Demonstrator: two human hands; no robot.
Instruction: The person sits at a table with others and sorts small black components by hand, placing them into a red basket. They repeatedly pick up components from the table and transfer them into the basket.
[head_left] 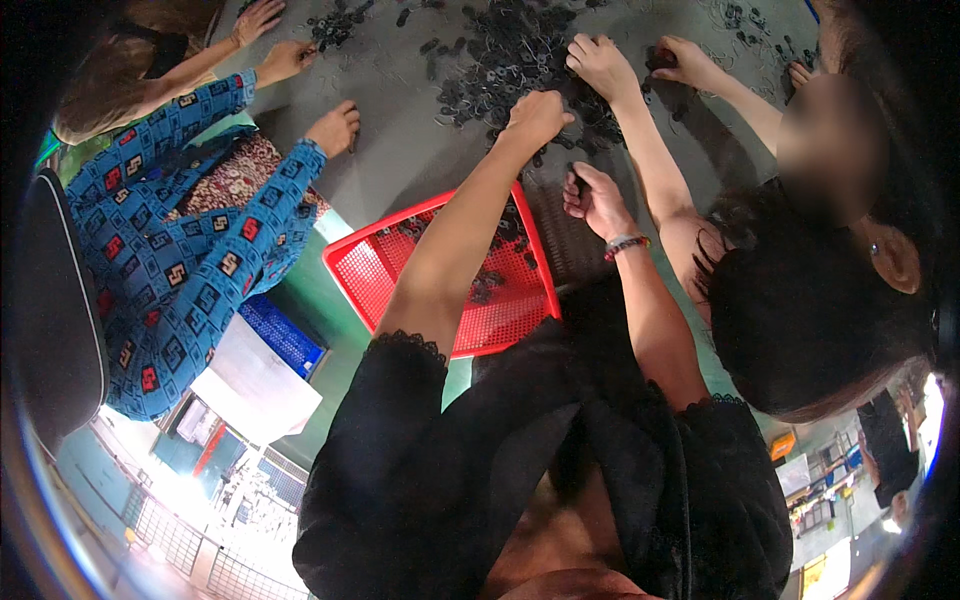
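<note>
A heap of small black parts (505,75), some with thin wire-like hooks, lies on the grey table. At its near edge is my left hand (538,115), closed with the fingers curled down; what they grip, if anything, is hidden. My right hand (606,205), with a beaded bracelet at the wrist, is raised a little nearer to me. Its fingers are curled around a small black part (581,186). Under my left forearm a red perforated plastic basket (543,270) sits tilted at the table's near edge, with several dark parts inside.
On the left, a person in blue patterned sleeves (240,230) has hands on the table (400,165), and another person's hand (258,22) is beyond. Close at my right, a co-worker's hand (603,68) reaches into the heap. A blue crate (283,335) stands low at the left.
</note>
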